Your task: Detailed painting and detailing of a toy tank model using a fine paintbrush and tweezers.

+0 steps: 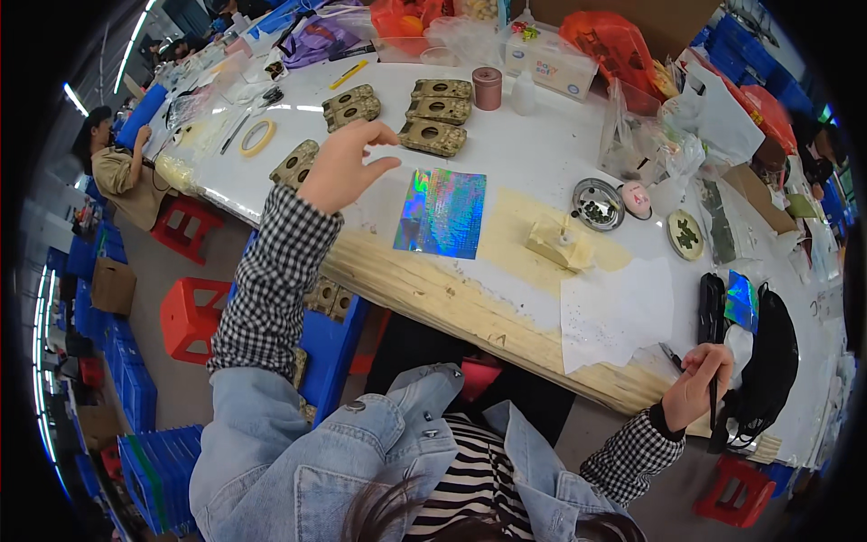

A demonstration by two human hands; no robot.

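Note:
My left hand (348, 163) is raised over the table with thumb and fingers apart and nothing between them. Close by it are camouflage-painted toy tank hulls (433, 137), each with a round hole; several stand in small groups beyond and beside the hand. To its right lies a shiny holographic sheet (442, 213). My right hand (695, 384) is closed at the near right table edge around a slim dark tool (670, 355), perhaps tweezers. A white paper sheet (619, 312) lies left of that hand. A black cloth item (768, 361) lies to its right.
A yellowish block (558, 242) sits mid-table near a round metal dish (597, 204) of small dark parts. Farther back stand a pink can (487, 88), a tissue box (551, 65) and plastic bags (614, 45). A blue crate (330, 348) holds more hulls below the table edge.

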